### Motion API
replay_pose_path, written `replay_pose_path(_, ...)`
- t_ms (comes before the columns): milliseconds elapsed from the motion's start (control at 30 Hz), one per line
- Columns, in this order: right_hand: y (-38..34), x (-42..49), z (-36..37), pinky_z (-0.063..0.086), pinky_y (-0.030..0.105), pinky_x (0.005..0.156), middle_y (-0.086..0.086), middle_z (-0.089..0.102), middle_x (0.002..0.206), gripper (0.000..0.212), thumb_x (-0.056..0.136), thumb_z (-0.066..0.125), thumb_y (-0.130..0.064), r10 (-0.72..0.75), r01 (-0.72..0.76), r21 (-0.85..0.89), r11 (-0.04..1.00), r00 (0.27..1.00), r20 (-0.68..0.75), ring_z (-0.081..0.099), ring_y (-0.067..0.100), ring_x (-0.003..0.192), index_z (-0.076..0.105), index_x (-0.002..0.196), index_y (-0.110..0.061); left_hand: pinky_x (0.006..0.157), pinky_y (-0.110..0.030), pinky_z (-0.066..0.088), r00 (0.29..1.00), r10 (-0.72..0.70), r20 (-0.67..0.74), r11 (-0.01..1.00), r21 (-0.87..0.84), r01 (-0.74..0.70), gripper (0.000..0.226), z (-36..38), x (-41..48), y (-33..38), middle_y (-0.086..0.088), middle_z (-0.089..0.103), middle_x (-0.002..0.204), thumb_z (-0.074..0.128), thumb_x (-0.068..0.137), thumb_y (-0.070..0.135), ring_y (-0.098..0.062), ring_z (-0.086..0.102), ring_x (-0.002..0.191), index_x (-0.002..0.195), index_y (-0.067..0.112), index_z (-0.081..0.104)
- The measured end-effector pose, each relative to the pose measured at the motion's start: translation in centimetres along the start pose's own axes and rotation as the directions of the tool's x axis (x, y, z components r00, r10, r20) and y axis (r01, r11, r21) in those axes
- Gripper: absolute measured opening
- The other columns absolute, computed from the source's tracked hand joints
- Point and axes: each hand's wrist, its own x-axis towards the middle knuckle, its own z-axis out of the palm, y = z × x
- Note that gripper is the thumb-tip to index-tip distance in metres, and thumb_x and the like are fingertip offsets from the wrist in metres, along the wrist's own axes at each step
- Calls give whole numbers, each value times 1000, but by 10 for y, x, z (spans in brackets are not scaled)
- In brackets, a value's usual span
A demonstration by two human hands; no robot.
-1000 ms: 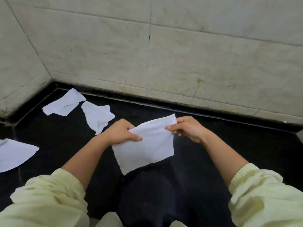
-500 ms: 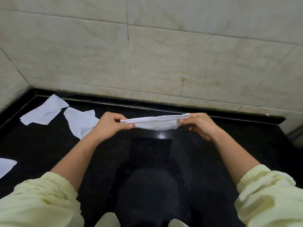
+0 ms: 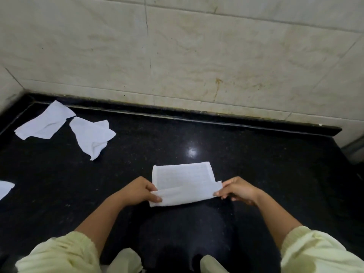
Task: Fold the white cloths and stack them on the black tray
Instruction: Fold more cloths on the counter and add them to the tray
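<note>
Two near corners of the white cloth (image 3: pixel 182 179), mid-frame on the black bench (image 3: pixel 266 166), are pinched by left hand (image 3: pixel 137 194) & right hand (image 3: pixel 239 191). If one pulls harder, fold goes crooked w/ edges off.

On counter (image 3: pixel 256 164), centre cloth (image 3: pixel 183 180) lying between left hand (image 3: pixel 137 192) and right hand (image 3: pixel 238 191); corner cloth (image 3: pixel 44 123) lying far left by wall (image 3: pixel 197 56), second cloth (image 3: pixel 91 134) beside it.
</note>
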Motion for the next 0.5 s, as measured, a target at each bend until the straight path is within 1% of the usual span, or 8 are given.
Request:
replay_pose_path(67,6,1,5,34,19,53,1,63,63,13,72,80,-14,21,-21,-36,999,1000,-12,56,7,62,77,83,-7,57,-11,39,1000,-13,-1,1000,-1,13,6,4,2,-4,15,67,64,80,75,25,4,57,58,79,20,80)
replay_pose_path(133,8,4,8,34,19,52,1,65,66,20,74,79,-18,31,-32,-43,999,999,-31,57,7,63,77,88,-4,55,-10,39,999,-22,-31,1000,-15,22,5,5,5,-9,15,64,59,78,78,24,4,55,54,78,19,79)
replay_pose_path(200,8,7,8,34,19,51,0,68,69,19,78,76,-20,28,-29,-16,999,998,-52,57,9,64,78,90,-6,56,-13,40,997,-38,-70,998,-43,36,8,4,10,-12,14,63,58,75,81,25,1,55,56,75,20,77)
replay_pose_path(300,5,13,7,35,19,49,2,70,75,15,84,70,-22,9,-8,4,1000,996,-88,56,10,64,78,88,-10,65,-20,48,993,-42,-115,996,-85,32,13,0,20,-15,7,68,69,71,85,27,-5,61,65,79,17,76)
replay_pose_path(400,-1,22,5,34,18,46,0,66,67,19,88,65,-20,-25,24,-11,1000,991,-133,53,9,58,76,84,-5,76,-28,56,983,-35,-178,990,-144,9,15,-2,30,-15,-2,72,83,65,90,25,-14,68,78,85,13,73)
replay_pose_path(467,-6,29,4,36,17,47,4,59,67,20,89,63,-19,-57,50,-46,998,986,-156,50,9,57,68,76,-5,84,-37,57,976,-29,-218,989,-150,-4,19,-4,40,-15,-7,72,90,60,94,27,-21,69,87,88,12,70)
replay_pose_path(500,-8,32,5,38,17,51,5,55,67,22,90,62,-18,-75,65,-67,996,983,-167,49,10,57,62,72,-6,86,-40,56,972,-30,-233,990,-139,-3,21,-4,43,-15,-8,71,91,58,94,29,-23,69,88,88,12,69)
